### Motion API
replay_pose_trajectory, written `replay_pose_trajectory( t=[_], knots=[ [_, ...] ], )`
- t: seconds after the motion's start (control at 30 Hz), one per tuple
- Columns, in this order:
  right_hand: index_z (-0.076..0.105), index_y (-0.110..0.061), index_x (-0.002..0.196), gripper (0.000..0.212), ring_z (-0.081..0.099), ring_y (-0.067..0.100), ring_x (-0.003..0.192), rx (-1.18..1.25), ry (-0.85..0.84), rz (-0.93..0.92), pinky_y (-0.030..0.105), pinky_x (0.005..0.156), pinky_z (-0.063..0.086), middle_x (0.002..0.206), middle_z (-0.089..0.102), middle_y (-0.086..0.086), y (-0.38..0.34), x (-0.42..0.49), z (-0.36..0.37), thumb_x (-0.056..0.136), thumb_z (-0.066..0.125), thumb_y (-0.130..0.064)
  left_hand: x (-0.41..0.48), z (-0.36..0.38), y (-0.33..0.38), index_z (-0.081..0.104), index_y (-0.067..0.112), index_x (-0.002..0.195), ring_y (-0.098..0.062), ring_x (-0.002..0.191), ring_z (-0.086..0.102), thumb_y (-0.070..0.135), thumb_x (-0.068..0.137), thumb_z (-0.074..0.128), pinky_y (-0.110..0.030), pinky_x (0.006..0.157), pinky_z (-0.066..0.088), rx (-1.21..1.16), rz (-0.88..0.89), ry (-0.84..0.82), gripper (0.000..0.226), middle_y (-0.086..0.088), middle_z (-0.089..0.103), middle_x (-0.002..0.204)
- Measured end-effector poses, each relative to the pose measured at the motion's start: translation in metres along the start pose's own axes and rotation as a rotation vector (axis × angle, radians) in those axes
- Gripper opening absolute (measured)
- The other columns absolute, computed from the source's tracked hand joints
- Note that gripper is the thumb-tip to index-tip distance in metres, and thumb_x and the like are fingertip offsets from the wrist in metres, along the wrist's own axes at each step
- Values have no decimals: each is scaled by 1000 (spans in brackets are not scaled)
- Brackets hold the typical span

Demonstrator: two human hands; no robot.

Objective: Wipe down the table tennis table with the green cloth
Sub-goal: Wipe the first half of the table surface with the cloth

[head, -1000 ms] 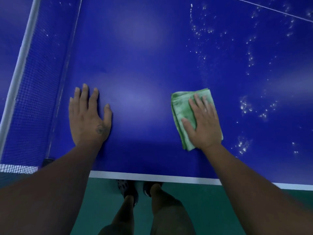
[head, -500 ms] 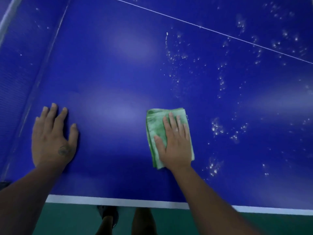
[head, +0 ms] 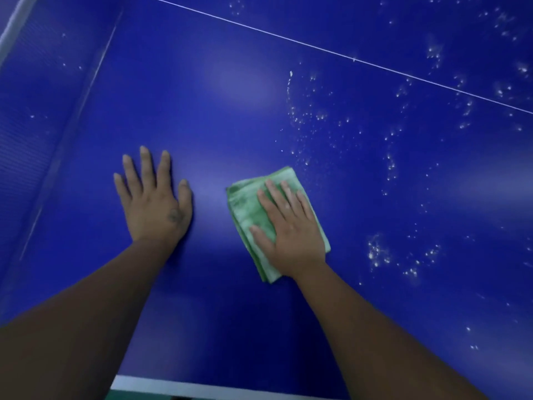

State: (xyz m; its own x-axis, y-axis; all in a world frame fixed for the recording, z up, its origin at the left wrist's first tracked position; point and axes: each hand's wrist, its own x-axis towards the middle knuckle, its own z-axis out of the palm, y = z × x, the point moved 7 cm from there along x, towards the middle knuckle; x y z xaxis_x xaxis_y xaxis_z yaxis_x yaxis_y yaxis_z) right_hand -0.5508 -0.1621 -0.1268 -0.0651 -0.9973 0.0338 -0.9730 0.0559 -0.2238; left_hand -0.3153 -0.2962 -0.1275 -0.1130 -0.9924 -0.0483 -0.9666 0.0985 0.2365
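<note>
The green cloth (head: 248, 210) lies folded into a thick pad on the blue table tennis table (head: 219, 116), a little inward from the near edge, where the white border stripe (head: 178, 385) shows. The right hand (head: 288, 230) lies flat on top of the cloth, palm down, with the fingers straight and a little apart. It presses on the cloth and does not curl around it. The hand covers the right half of the pad, so the left part, the far corner and the near corner of the cloth are visible around it. The thumb points to the left across the green surface.

The left hand (head: 154, 203) is beside the cloth, on the side of the net (head: 23, 145), and it does not touch the cloth; a strip of bare blue surface is between them. This hand is also flat on the table, palm down, with the fingers spread and pointing to the far side. It holds nothing.

To the right of the cloth and beyond its far corner the surface carries many small white specks (head: 377, 254) in loose groups. I cannot tell if they are drops or dust. The nearest ones are just beside the far corner of the cloth. A thin white line (head: 346, 55) runs across the far part of the table, well apart from both hands
</note>
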Motion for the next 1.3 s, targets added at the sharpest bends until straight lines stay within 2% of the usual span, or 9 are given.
replay_pose_trajectory(
  t=[0.17, 0.27, 0.47, 0.6, 0.7, 0.93, 1.07, 1.17, 1.3],
  knots=[
    [30, -20, 172, 75, 11, 22, 169, -65, 51, 176, 49, 136, 13, 181, 19, -1, 24, 73, -2, 110, 35, -63, 26, 13, 20, 20, 30, 174, -34, 168, -2, 62, 108, 25, -61, 134, -2, 48, -76, 56, 74, -4, 6, 183],
    [31, -17, 171, 73, 16, 26, 168, -72, 96, 231, 51, 135, 17, 180, 21, 3, 13, 84, -3, 113, 34, -60, 26, 13, 19, 24, 29, 173, -34, 168, 1, 60, 108, 28, -62, 134, -1, 53, -85, 70, 72, -4, 9, 183],
    [27, -14, 172, 72, 9, 29, 169, 12, -15, 105, 53, 135, 17, 182, 16, 7, -29, 27, 8, 112, 43, -49, 26, 9, 19, 31, 27, 171, -35, 168, 6, 53, 109, 33, -61, 134, 1, 29, -83, 115, 68, -5, 16, 182],
    [22, -19, 174, 75, 9, 26, 169, -74, -69, 36, 46, 134, 16, 183, 12, 3, -31, 13, 10, 112, 40, -58, 27, 8, 20, 34, 25, 170, -37, 168, 8, 51, 108, 36, -62, 134, 3, 18, -87, 131, 67, -6, 19, 181],
    [26, -20, 173, 74, 15, 26, 168, -110, -43, 21, 45, 133, 15, 182, 15, 4, -28, 57, 7, 111, 39, -59, 27, 5, 22, 37, 24, 169, -37, 168, 10, 49, 107, 39, -61, 134, 3, 1, -90, 138, 67, -7, 21, 180],
    [28, -15, 172, 74, 13, 28, 169, -14, 21, 94, 49, 135, 8, 181, 17, 10, -35, 183, 11, 112, 31, -58, 27, 1, 23, 40, 24, 168, -35, 167, 12, 48, 107, 43, -61, 134, 6, -8, -87, 162, 66, -7, 24, 180],
    [25, -20, 173, 74, 12, 24, 169, -37, 11, 38, 47, 136, 5, 181, 15, 5, -8, 192, 5, 112, 29, -62, 27, 2, 23, 39, 25, 168, -34, 168, 12, 50, 107, 41, -59, 134, 5, -3, -85, 161, 66, -5, 23, 180],
    [23, -19, 173, 76, 9, 24, 169, -104, -22, 135, 47, 137, 3, 182, 14, 4, 43, 177, -5, 112, 27, -63, 27, 2, 23, 37, 26, 169, -33, 168, 10, 51, 107, 39, -58, 135, 4, -5, -93, 152, 67, -4, 22, 180],
    [20, -10, 173, 77, 10, 29, 169, -164, -5, 276, 53, 136, 9, 182, 13, 10, 85, 136, -22, 113, 29, -59, 27, 2, 24, 35, 25, 170, -33, 168, 8, 52, 107, 37, -59, 135, 4, 3, -89, 146, 67, -5, 20, 181]
  ],
)
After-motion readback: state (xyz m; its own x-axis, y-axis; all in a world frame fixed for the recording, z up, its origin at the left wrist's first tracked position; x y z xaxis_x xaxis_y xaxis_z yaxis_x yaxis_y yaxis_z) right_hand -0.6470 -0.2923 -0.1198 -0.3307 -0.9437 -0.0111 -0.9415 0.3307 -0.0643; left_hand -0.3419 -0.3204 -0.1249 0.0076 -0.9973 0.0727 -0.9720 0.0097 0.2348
